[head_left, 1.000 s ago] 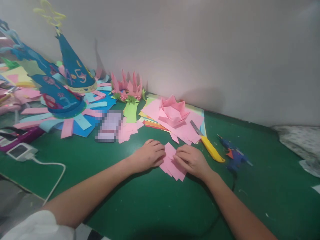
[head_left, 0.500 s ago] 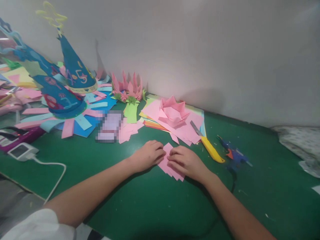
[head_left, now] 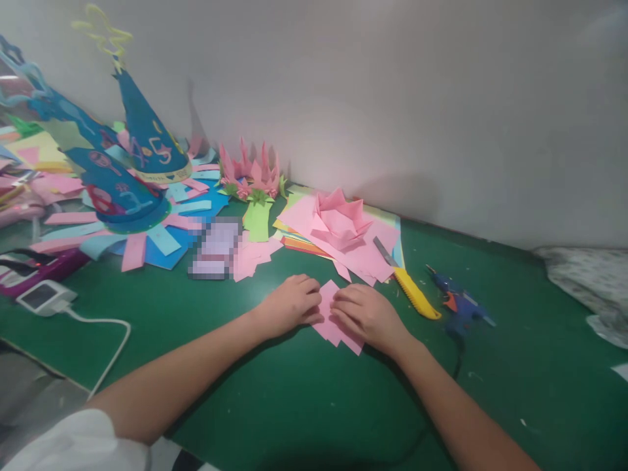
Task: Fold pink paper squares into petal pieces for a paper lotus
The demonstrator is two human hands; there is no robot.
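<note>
Small pink paper squares (head_left: pixel 330 330) lie overlapped on the green tabletop, their corners fanned towards me. My left hand (head_left: pixel 292 302) rests at their left edge, fingers curled and pressed together on the paper. From the right, my right hand (head_left: pixel 370 317) has its bent fingers on the same sheets, with a strip of pink showing between both hands. The fingertips partly hide the paper, and its folds are hard to make out. Just beyond, a folded pink paper lotus (head_left: pixel 339 219) sits on a stack of coloured sheets (head_left: pixel 385 245).
A yellow utility knife (head_left: pixel 415 294) and a blue glue gun (head_left: pixel 458 304) lie to the right. Leftwards are a blurred phone (head_left: pixel 214 248), a pink paper crown (head_left: pixel 255 173), blue cone hats (head_left: pixel 147 131) and a white charger (head_left: pixel 46 297) with its cable.
The pink squares have shifted slightly under my fingers, and fewer separate corners show at the near edge. Both hands stay in nearly the same place.
</note>
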